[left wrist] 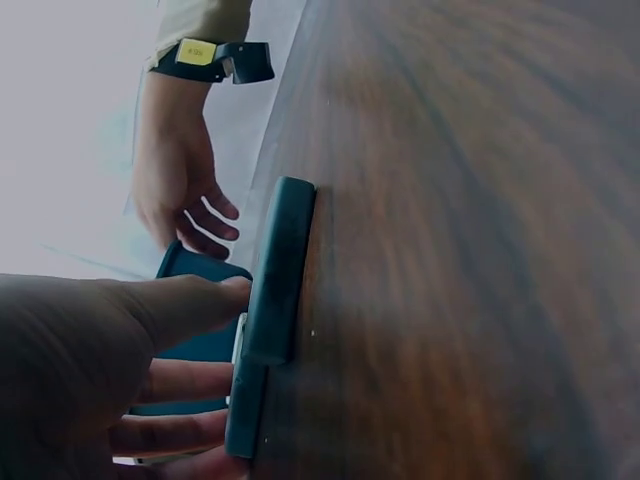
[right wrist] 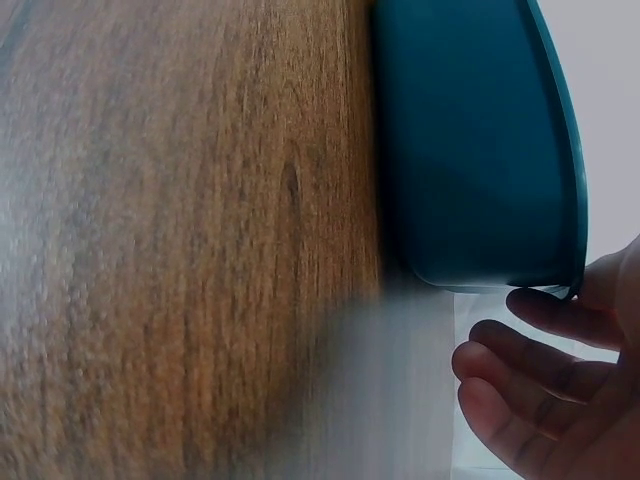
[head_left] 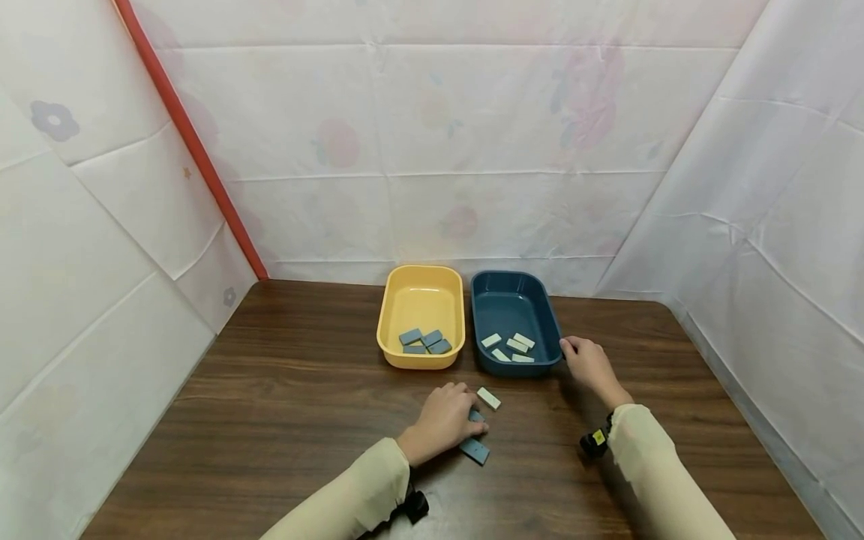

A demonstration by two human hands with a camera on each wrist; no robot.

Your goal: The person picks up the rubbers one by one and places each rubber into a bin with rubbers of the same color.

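Observation:
My left hand (head_left: 442,421) is low over the table with thumb and fingers around a blue-grey rectangular tile (head_left: 476,415). In the left wrist view the fingers touch this tile (left wrist: 246,410) and the thumb tip is near its upper end. A second blue-grey tile (head_left: 475,451) lies just nearer, and a cream tile (head_left: 489,399) lies beyond the fingertips. My right hand (head_left: 590,367) pinches the rim of the dark blue bin (head_left: 513,285) at its near right corner. In the right wrist view thumb and index finger meet at that rim, with the other fingers loosely bent below.
Several cream tiles (head_left: 517,345) lie in the near part of the blue bin. To its left stands a yellow bin (head_left: 421,300) holding several blue-grey tiles (head_left: 410,337). Both bins sit on the brown wooden table (head_left: 283,390), before a white patterned sheet (head_left: 432,150).

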